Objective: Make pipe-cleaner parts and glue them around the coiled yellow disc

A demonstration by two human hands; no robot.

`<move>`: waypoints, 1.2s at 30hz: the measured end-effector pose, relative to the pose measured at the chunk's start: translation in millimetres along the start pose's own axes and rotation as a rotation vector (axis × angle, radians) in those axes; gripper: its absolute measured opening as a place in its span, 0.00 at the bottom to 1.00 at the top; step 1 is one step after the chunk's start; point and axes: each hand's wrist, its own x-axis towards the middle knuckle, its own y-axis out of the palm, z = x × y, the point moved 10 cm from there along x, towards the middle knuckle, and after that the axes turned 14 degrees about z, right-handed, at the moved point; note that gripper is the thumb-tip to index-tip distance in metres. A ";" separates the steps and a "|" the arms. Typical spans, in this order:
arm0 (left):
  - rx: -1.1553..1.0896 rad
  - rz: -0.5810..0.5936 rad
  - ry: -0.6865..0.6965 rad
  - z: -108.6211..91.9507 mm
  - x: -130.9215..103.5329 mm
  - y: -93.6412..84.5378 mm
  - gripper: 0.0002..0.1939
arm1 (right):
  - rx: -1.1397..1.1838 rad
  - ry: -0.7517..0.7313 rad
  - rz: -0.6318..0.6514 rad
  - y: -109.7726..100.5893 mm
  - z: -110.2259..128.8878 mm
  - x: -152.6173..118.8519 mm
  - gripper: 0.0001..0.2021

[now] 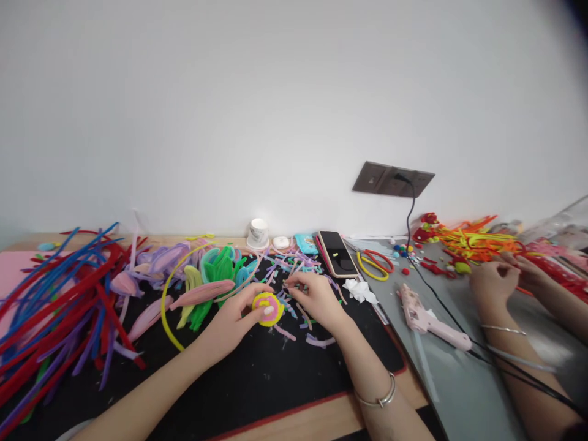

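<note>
Left hand [239, 315] pinches a pink-and-yellow disc [275, 306] between thumb and fingers, over the black mat [257, 373] on the desk [321, 422]. Right hand [319, 300] just beside it, fingertips drawn together; can't tell if they grip anything. Disc looks mostly formed: pink middle, yellow rim, thumb covers part. Pink petal shapes [204, 293] and green leaf shapes [218, 266] look made up too, lying apart from the disc. Plenty of loose scraps [298, 263], so cutting seems well along; joining looks undone
</note>
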 end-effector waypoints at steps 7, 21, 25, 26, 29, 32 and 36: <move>-0.256 0.056 -0.048 9.0 -2.8 12.4 0.16 | -0.194 0.243 -0.278 -77.8 -21.6 -56.7 0.13; -0.671 0.141 -0.085 9.6 -4.8 29.7 0.22 | -0.606 1.034 0.021 -150.7 -166.0 -218.8 0.24; -0.719 0.139 -0.088 9.3 -5.6 28.8 0.20 | -0.558 0.794 -0.111 -150.1 -130.0 -195.9 0.22; -0.737 0.139 -0.081 9.0 -5.0 29.1 0.18 | -0.525 0.726 -0.170 -151.8 -114.1 -190.4 0.21; -0.716 0.138 -0.052 6.9 -2.2 28.8 0.19 | -0.312 0.584 -0.277 -148.4 -71.4 -172.0 0.18; -0.550 0.093 0.001 2.5 -0.6 19.8 0.17 | -0.064 0.439 -0.267 -127.2 -40.5 -140.8 0.17; -0.220 0.045 0.018 -3.3 -1.9 6.5 0.13 | 0.352 0.368 -0.140 -74.9 -35.4 -95.4 0.11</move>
